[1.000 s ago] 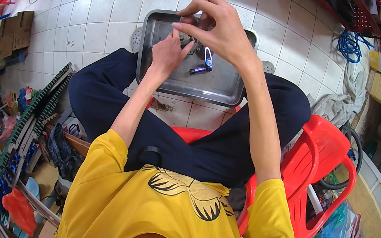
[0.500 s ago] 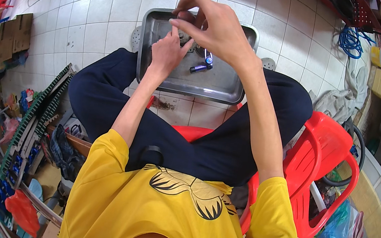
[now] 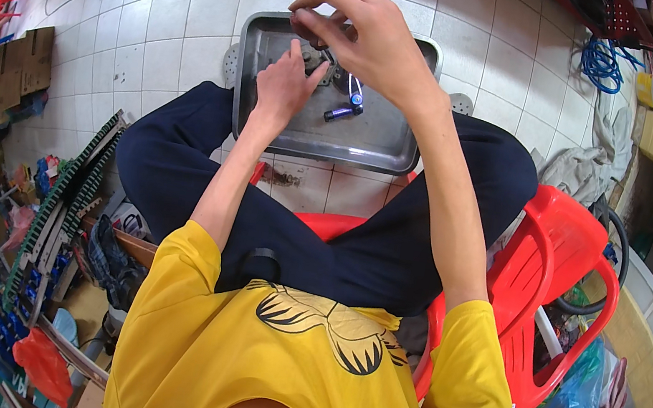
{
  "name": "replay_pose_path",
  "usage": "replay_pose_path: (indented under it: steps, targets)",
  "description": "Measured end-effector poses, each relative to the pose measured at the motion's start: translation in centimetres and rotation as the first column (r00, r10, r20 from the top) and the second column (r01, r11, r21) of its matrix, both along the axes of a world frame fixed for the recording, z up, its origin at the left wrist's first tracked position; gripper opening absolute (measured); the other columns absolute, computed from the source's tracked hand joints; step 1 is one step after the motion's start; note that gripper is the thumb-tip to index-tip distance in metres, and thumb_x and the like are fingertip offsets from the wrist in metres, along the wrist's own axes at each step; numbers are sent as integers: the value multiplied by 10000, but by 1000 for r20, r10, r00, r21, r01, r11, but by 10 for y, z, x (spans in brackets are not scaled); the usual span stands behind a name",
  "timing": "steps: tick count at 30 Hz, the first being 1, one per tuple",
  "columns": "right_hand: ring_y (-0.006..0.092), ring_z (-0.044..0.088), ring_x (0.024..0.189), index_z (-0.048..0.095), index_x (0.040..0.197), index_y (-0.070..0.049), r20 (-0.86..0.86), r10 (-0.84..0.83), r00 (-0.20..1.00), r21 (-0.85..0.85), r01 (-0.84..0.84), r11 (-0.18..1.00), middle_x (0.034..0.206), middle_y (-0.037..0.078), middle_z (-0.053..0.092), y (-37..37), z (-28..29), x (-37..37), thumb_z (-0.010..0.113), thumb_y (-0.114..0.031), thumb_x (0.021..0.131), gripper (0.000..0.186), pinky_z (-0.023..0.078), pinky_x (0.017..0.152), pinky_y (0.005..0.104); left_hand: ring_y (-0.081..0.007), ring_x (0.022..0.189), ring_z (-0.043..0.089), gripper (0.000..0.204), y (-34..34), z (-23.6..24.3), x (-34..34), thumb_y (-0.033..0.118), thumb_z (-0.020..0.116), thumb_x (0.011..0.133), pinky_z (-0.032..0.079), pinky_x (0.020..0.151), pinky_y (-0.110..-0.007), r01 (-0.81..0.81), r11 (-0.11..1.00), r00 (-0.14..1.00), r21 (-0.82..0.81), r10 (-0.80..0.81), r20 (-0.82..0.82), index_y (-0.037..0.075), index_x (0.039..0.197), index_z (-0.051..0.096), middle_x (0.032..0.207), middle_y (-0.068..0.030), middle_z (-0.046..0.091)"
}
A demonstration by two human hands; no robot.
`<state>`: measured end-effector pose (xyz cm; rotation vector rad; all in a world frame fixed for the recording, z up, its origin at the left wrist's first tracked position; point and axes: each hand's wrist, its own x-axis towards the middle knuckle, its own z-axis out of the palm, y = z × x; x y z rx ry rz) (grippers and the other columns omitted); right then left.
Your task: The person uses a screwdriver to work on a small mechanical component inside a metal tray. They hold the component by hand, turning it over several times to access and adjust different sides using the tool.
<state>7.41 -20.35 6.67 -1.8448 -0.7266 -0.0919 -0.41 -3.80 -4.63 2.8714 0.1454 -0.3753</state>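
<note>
Hovering: right hand (image 3: 377, 43) above the tray's far side, thumb and fingers bent toward one another; cannot tell whether they grip anything.
Left hand (image 3: 281, 83): thumb and index finger parted at the metal part (image 3: 310, 58); its grip is unclear.
Metal part: inside the gray tray (image 3: 379, 136).
Blue tool (image 3: 342, 112): lying in the tray, nearer the person.
</note>
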Motion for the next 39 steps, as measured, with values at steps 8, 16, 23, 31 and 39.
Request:
replay_pose_path:
  steps: [8,16,23,31,39]
  targets:
    - [257,697,792,754,978,-153,58,-60,996,-167,69,984,979,31,677,-6,7,-1,772,-294,904,160,556,710,384,-418,892,743,766,0,-3,1,594,601,970,594,753,-534,5,999,1000,-32,-5,-10,-29,1392,458,1036,-233,740]
    - [274,726,851,729,1047,-148,84,-1,996,-115,11,993,971,43,711,-2,5,-3,759,-300,910,207,567,729,382,-409,893,744,778,5,-10,-2,581,607,969,592,746,-534,34,997,998,-73,-30,61,-63,1374,445,1018,-232,739]
    - [286,721,855,718,1085,-138,85,-4,996,-149,17,989,930,68,719,-9,-2,6,771,-356,898,293,565,727,392,-410,895,745,760,-3,4,3,598,617,958,596,755,-526,-4,1000,998,-26,2,-57,-51,1322,464,1000,-238,738]
    - [274,709,846,747,1060,-135,16,18,1000,-191,-14,982,1013,43,695,-11,6,5,764,-313,905,237,562,739,399,-418,900,743,747,-2,-1,2,607,617,954,595,770,-530,-12,1000,999,-15,12,-40,-44,1290,473,1003,-244,737]
    - [255,711,836,758,1089,-147,58,83,995,-162,-73,984,1039,36,700,-13,3,-1,778,-247,888,225,562,739,388,-431,911,740,762,2,-6,-1,591,615,958,596,776,-533,27,999,1000,-39,-27,-16,-53,1330,448,1016,-252,736]
